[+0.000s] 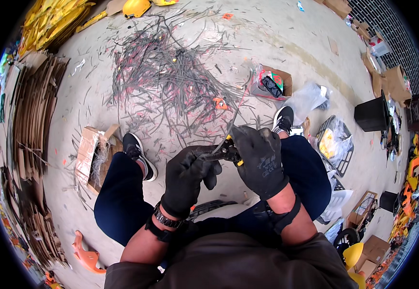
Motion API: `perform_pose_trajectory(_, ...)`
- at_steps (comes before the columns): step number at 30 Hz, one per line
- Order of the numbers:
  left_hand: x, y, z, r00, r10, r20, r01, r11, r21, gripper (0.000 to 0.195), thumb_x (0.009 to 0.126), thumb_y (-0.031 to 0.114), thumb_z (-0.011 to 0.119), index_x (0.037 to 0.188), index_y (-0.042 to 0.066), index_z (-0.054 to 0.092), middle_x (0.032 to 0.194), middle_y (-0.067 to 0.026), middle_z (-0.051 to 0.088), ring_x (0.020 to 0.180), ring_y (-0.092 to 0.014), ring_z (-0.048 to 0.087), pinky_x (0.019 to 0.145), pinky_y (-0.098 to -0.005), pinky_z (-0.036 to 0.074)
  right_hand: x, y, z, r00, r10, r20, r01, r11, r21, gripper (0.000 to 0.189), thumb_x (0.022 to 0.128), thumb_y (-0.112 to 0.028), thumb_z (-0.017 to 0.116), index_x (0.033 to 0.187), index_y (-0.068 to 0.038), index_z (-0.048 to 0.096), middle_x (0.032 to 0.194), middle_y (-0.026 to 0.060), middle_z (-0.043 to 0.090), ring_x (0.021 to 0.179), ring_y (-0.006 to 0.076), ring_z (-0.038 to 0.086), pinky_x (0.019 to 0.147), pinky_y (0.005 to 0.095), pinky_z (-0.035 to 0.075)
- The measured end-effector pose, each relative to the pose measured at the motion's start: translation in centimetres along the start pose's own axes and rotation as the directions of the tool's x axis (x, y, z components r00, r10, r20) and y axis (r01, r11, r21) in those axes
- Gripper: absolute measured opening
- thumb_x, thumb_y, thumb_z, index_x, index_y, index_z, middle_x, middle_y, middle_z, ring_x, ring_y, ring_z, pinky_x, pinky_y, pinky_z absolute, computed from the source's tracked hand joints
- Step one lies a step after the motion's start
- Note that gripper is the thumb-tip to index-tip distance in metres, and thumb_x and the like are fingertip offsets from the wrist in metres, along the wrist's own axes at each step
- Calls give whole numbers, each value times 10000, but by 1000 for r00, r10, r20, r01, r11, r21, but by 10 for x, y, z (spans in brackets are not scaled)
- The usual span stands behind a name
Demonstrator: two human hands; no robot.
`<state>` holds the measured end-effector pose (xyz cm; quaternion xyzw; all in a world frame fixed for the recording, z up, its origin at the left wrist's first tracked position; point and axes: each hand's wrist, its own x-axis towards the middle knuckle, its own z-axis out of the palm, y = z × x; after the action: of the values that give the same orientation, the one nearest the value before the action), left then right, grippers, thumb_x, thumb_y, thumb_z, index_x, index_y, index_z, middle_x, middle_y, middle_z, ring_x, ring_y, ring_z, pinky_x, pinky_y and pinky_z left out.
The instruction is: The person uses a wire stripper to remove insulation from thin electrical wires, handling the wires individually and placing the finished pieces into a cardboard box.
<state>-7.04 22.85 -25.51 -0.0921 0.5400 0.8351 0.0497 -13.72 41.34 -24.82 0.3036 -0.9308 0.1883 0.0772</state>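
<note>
My left hand point(191, 171), in a black work glove, is closed around the dark end of a black part with metal screws and yellow bits, seemingly a hand tool point(228, 150). My right hand point(260, 159), gloved alike, grips the yellow-marked end of the same part. A grey cable point(234, 121) runs up from between the hands. Beyond them a large heap of cut grey and black cable pieces point(180, 79), mixed with thin red strands, lies on the concrete floor. The fingers hide much of the held part.
An opened cardboard box point(88, 153) stands by my left shoe. Near my right shoe are a carton point(285, 81) with bagged things, plastic film and a black crate point(345, 155). Stacked flat cardboard point(32, 119) lines the left side. A black bin point(372, 113) stands at right.
</note>
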Motion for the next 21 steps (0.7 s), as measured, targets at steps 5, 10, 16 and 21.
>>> perform_pose_trajectory(5,0,-1,0,1000,-22,-7,21,1000,-4,428,974,379,592,1102,-29,582,820,-127,657,559,-147,569,508,-256,452,2,-1,1,998,-6,-61,5,1000,-13,452,778,-115,643,1228,-96,604,1052,64,610,914,278,533,803,432,394)
perform_pose_trajectory(10,1,4,3,997,-68,-34,67,997,-29,393,978,350,592,1078,-30,595,826,-134,661,560,-150,571,502,-253,452,0,-1,0,999,27,18,-27,999,29,505,753,-112,661,1249,-59,583,1041,91,607,951,302,540,811,440,399)
perform_pose_trajectory(16,1,6,2,999,-45,-4,45,999,8,378,1017,332,516,979,-41,571,863,-141,666,578,-145,571,544,-266,459,3,-3,-8,1000,-5,28,6,999,-38,498,739,-109,677,1219,-24,575,1045,133,596,998,341,545,859,467,408)
perform_pose_trajectory(21,3,11,6,1000,18,23,-18,1000,23,343,974,317,603,1023,-23,607,824,-117,669,552,-133,568,494,-243,445,-1,3,4,998,-23,-62,31,992,126,452,726,-74,644,1165,-26,547,1006,153,542,941,352,550,842,477,429)
